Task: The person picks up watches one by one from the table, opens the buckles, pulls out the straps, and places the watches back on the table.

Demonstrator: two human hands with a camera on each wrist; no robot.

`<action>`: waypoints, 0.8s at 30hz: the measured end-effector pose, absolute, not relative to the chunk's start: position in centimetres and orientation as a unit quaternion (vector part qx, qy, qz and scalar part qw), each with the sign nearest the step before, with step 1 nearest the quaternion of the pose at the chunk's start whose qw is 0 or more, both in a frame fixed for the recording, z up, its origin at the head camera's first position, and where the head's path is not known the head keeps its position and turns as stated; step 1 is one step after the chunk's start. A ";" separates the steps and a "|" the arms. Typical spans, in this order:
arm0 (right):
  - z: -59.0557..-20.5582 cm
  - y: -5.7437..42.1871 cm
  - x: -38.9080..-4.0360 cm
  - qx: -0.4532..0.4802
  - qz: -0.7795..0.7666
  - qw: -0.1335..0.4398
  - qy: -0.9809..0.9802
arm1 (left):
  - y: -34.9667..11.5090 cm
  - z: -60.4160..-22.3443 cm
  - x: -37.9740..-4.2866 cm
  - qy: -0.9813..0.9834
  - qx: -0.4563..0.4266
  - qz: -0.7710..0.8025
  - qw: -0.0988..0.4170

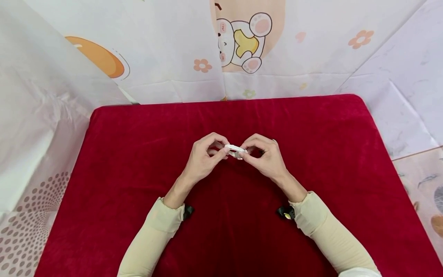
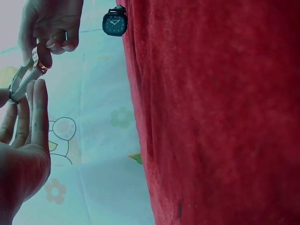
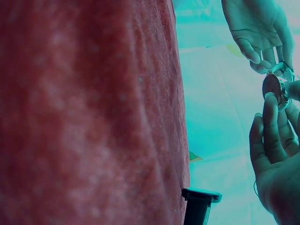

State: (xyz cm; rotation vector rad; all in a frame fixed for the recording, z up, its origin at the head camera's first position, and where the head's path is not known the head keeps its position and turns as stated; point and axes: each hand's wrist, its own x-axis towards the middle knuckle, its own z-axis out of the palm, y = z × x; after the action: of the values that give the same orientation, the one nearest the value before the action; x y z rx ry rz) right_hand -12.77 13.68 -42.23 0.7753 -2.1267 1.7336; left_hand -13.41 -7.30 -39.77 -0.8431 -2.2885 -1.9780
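A wristwatch [image 1: 235, 147] with a white strap is held between both hands, raised above the red cloth. My left hand [image 1: 205, 156] pinches one end of the strap loop with thumb and fingers. On the opposite side my right hand [image 1: 264, 157] grips the watch by its case with thumb and fingertips. The left wrist view shows a shiny rose-gold rim on the watch case [image 2: 42, 58], the strap stretching from it to the left fingers. A dark round disc [image 3: 271, 87] of the case faces the right wrist view.
Red velvet cloth [image 1: 138, 154] covers the table. A black square clock or watch [image 2: 115, 22] with a numbered dial appears beyond the right hand, mostly hidden behind it in the head view. Small black devices [image 1: 285, 212] sit at both cuffs. A patterned curtain [image 1: 166, 46] hangs behind the table.
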 end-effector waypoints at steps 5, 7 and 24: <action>-42.2 13.7 -12.8 0.262 0.606 0.138 -0.738 | -7.2 -40.0 -13.6 -0.739 -0.279 -0.613 0.009; -42.2 13.7 -12.8 0.263 0.606 0.138 -0.737 | -7.2 -40.7 -14.0 -0.743 -0.278 -0.609 0.012; -42.4 13.5 -12.9 0.264 0.612 0.143 -0.731 | -7.3 -42.8 -14.9 -0.716 -0.284 -0.636 0.042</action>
State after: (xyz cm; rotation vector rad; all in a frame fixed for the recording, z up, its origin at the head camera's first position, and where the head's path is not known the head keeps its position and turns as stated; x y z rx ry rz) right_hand -12.89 13.55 -42.41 0.7624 -2.1090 1.7657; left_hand -14.94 -7.34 -42.80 -0.8680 -2.1925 -1.9471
